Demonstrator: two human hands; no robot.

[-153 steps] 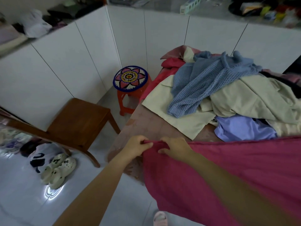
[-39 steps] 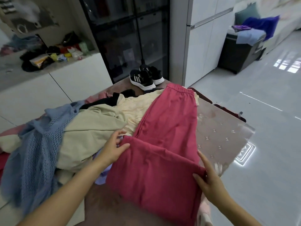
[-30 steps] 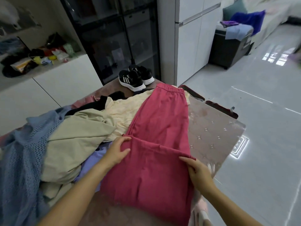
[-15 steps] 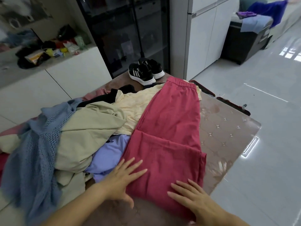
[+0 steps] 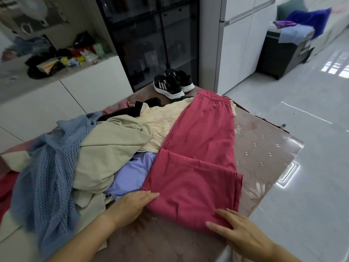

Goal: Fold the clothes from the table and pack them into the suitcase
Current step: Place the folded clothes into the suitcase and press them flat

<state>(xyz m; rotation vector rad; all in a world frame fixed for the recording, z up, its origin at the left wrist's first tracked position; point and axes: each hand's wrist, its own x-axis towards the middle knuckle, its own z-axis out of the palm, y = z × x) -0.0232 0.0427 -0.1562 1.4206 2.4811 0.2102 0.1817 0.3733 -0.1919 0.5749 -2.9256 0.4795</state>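
head view, from my remote seat: red trousers lie on the table, right of the clothes pile, waistband at the far end, near part doubled back over itself with the fold edge crossing mid-length.

left hand – flat, fingers straight and together, tips touching the trousers' near left corner; it grasps nothing.

right hand – flat, fingers spread, tips resting on the near right edge of the trousers; it grasps nothing either.

pile: lilac piece just beside the trousers' left edge, partly under a beige garment. blue knit drapes over the pile's left side. cream top lies under the trousers' far left edge, something black behind it.

a pair of black shoes sits at the table's far end, just beyond the waistband.
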